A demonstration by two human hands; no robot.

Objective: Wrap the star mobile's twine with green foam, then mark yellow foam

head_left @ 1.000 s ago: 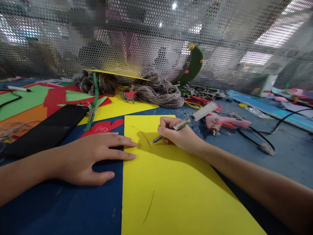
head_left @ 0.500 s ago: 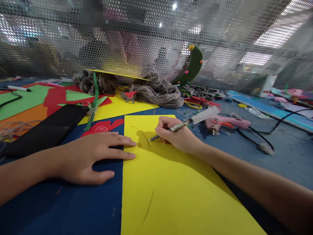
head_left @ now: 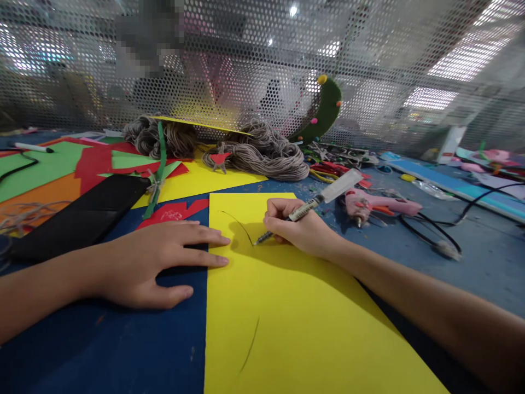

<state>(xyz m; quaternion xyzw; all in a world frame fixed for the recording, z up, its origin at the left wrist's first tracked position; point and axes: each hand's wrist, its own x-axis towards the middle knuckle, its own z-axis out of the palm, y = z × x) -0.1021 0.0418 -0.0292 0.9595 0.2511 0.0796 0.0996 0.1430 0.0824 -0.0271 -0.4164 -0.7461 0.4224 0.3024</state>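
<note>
A yellow sheet of paper [head_left: 262, 306] lies flat on the blue table, with one thin curved line near its top and another lower down. My right hand [head_left: 301, 227] is closed around a marker pen [head_left: 314, 205], whose tip touches the paper at the lower end of the upper line. A translucent cap sits on the pen's back end. My left hand [head_left: 164, 262] lies flat with fingers spread. Two of its fingertips rest on the sheet's left edge, while the thumb is over the blue table.
A black phone-like slab [head_left: 82, 219] and coloured paper pieces [head_left: 41, 169] lie at left. Grey cord bundles [head_left: 266, 156] stand behind the sheet, before a perforated metal screen [head_left: 229, 71]. A pink glue gun [head_left: 381, 205] with a black cable is at right.
My right hand has moved the pen tip slightly down and right, and the pen leans more steeply. My left hand stays in place on the sheet's edge.
</note>
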